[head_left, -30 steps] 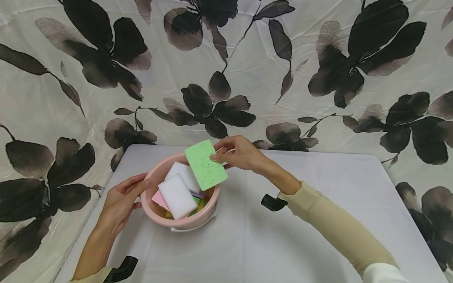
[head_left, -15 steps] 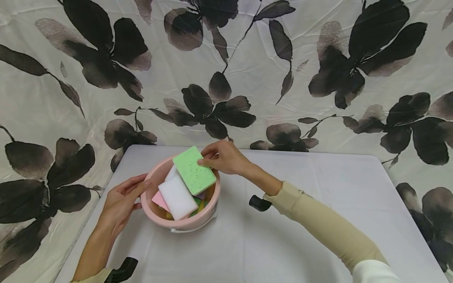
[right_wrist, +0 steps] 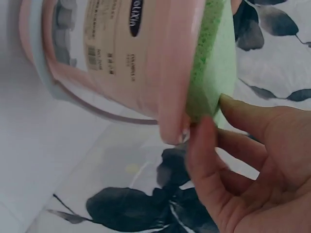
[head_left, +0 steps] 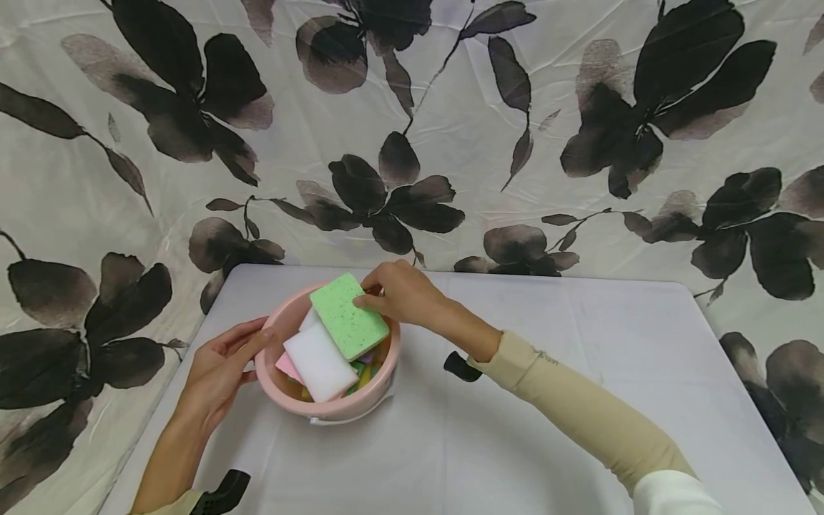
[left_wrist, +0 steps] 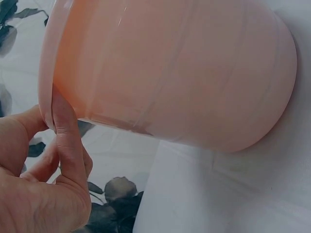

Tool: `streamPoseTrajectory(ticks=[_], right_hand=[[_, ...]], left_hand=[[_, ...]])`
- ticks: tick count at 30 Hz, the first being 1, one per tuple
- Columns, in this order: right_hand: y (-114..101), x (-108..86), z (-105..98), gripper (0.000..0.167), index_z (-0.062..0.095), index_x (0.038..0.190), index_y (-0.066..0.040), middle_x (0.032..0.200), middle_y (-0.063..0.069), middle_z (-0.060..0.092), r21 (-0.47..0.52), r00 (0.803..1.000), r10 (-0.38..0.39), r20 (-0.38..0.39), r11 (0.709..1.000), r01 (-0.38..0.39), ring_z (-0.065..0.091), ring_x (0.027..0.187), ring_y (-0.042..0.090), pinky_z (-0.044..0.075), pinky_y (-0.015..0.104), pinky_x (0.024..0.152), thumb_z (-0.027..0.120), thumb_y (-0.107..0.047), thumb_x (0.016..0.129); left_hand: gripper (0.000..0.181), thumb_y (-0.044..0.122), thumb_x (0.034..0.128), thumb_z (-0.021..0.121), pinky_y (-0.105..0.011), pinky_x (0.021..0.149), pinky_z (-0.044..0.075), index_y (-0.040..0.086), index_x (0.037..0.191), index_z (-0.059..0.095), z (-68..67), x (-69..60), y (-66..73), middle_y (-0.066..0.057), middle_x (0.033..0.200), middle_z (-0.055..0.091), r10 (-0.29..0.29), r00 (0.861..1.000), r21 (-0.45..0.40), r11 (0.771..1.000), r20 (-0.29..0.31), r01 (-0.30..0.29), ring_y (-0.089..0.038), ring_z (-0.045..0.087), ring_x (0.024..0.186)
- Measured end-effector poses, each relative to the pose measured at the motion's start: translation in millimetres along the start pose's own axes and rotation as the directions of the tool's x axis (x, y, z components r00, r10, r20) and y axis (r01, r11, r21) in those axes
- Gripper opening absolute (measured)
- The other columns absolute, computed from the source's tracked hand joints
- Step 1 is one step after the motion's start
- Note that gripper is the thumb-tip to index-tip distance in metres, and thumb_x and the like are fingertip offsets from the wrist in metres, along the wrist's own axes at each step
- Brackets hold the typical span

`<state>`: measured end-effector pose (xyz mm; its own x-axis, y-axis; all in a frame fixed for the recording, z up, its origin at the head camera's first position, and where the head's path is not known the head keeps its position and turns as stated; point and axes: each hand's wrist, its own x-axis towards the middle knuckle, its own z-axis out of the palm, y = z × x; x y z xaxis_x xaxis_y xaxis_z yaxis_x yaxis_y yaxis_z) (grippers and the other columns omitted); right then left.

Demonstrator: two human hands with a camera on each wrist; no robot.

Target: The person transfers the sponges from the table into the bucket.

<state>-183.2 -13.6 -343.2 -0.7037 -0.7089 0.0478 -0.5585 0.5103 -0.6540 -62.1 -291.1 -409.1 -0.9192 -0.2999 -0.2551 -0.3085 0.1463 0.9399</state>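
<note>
A pink bucket (head_left: 344, 409) with a white handle (head_left: 360, 417) stands at the left of the table. My left hand (head_left: 219, 365) pinches its left rim, the fingers also seen up close in the left wrist view. At the far right rim, my right hand (head_left: 407, 293) holds a speckled green sponge (head_left: 350, 320) by its edge between thumb and fingers. The green sponge lies tilted over white sponges (head_left: 320, 363) inside the bucket. Beneath them show a pink sponge (head_left: 287, 368) and bits of yellow, green and purple, mostly hidden.
The bucket rests on a white-covered table (head_left: 534, 400). Behind it hangs a pale cloth (head_left: 489, 143) printed with dark flowers. A printed label (right_wrist: 116, 34) is on the bucket's side in the right wrist view.
My right hand has moved left and down with the green sponge, from above the bucket's right rim to over the white sponges. The left hand stays on the rim.
</note>
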Motion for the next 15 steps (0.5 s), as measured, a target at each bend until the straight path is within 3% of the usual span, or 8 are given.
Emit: streamPoseTrajectory(ticks=[3, 7, 11, 15], right_hand=[[4.2, -0.9, 1.0, 0.023, 0.076, 0.113, -0.001, 0.096, 0.007, 0.075, 0.008, 1.000, 0.017, -0.005, 1.000, -0.017, 0.062, 0.081, 0.014, 0.046, 0.020, 0.066, 0.075, -0.017, 0.096], [11.1, -5.6, 2.7, 0.021, 0.072, 0.109, 0.000, 0.095, 0.007, 0.072, 0.103, 0.999, 0.034, -0.031, 0.994, -0.031, 0.065, 0.078, 0.014, 0.051, 0.021, 0.067, 0.077, -0.014, 0.094], [17.2, -11.0, 3.1, 0.018, 0.070, 0.107, 0.000, 0.094, 0.008, 0.070, 0.166, 0.999, 0.010, -0.052, 0.986, -0.001, 0.066, 0.071, 0.017, 0.054, 0.022, 0.060, 0.076, -0.011, 0.094], [23.1, -17.2, 2.9, 0.012, 0.071, 0.105, -0.001, 0.091, 0.006, 0.069, 0.148, 0.995, -0.026, -0.093, 0.988, 0.039, 0.065, 0.076, 0.017, 0.053, 0.021, 0.064, 0.072, -0.009, 0.096]], left_hand=[[0.070, 0.046, 0.0927, 0.075, -0.024, 0.073, 0.060, 0.008, 0.147, 0.052, -0.7, 0.5, -0.2, 0.022, 0.108, 0.066, -0.008, 1.000, 0.003, 1.000, -0.001, 0.008, 0.000, 0.067, 0.094], [0.070, 0.047, 0.0924, 0.075, -0.024, 0.073, 0.060, 0.009, 0.147, 0.052, -1.8, 1.5, -0.6, 0.023, 0.107, 0.066, -0.012, 1.000, 0.004, 1.000, 0.000, 0.012, 0.000, 0.068, 0.094], [0.069, 0.046, 0.0926, 0.075, -0.024, 0.072, 0.061, 0.008, 0.147, 0.053, -2.9, 2.8, -0.9, 0.023, 0.107, 0.066, -0.008, 1.000, 0.001, 1.000, 0.004, 0.008, 0.000, 0.067, 0.094], [0.069, 0.045, 0.0931, 0.075, -0.024, 0.072, 0.060, 0.008, 0.146, 0.052, -5.0, 1.4, -1.5, 0.023, 0.107, 0.066, -0.006, 1.000, 0.005, 1.000, 0.001, 0.006, 0.001, 0.067, 0.094]])
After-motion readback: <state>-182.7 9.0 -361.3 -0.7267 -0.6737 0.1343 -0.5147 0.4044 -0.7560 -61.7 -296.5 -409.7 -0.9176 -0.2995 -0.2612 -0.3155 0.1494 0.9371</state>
